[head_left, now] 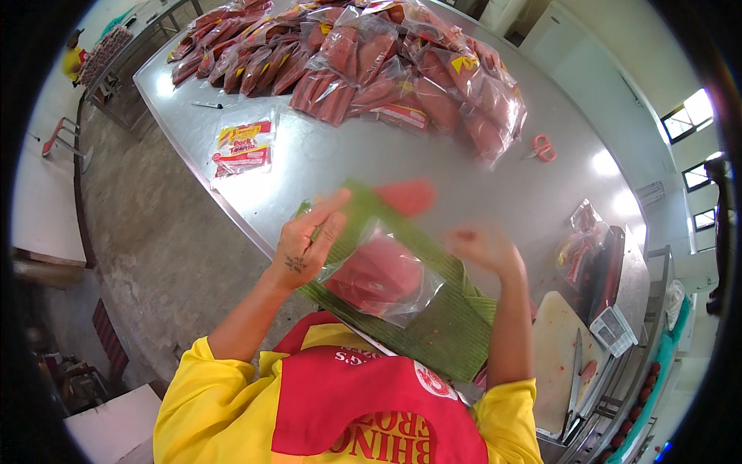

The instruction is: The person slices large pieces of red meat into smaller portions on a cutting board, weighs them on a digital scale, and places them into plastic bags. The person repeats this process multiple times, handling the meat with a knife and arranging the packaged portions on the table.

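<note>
A clear plastic bag with a flat red piece of meat inside [376, 271] lies on a long green banana leaf [433, 331] in front of me. My left hand [308, 241] is over the leaf's left edge, thumb and forefinger apart; whether it touches the leaf I cannot tell. To the right of the bag, my right hand [483, 246] hovers by the leaf's right edge, its fingers smeared by motion. Beyond the leaf's far end shows a blurred red piece [408, 197], too smeared to tell whether it is bagged.
Bagged red meat [371, 58] is heaped along the table's far side. A printed flat packet [243, 147], a black pen [206, 104] and red-handled scissors [543, 148] lie on the metal table [286, 158]. At right are a cutting board [553, 340], a knife [576, 371] and a scale [613, 331].
</note>
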The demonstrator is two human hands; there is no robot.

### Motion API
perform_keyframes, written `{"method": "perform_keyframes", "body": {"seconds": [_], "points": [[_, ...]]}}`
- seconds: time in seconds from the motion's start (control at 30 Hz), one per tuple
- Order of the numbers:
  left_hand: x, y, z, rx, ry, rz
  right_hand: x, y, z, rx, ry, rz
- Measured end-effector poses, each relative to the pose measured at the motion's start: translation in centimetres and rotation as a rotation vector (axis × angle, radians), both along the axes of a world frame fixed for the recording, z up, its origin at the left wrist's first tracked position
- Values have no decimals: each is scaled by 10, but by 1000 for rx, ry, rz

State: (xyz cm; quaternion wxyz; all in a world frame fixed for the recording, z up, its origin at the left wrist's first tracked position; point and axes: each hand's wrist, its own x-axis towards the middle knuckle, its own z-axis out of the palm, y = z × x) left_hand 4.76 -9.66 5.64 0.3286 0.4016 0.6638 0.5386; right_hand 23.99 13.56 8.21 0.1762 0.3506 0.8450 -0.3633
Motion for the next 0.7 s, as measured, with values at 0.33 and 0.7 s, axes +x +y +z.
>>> {"method": "perform_keyframes", "body": {"seconds": [0.33,0.7], "points": [[72,-6,-55,-95,1096,-355,-64,-3,-63,439,264,27],[34,7,-39,-131,761,-604,108,-83,-17,-100,624,-697]]}}
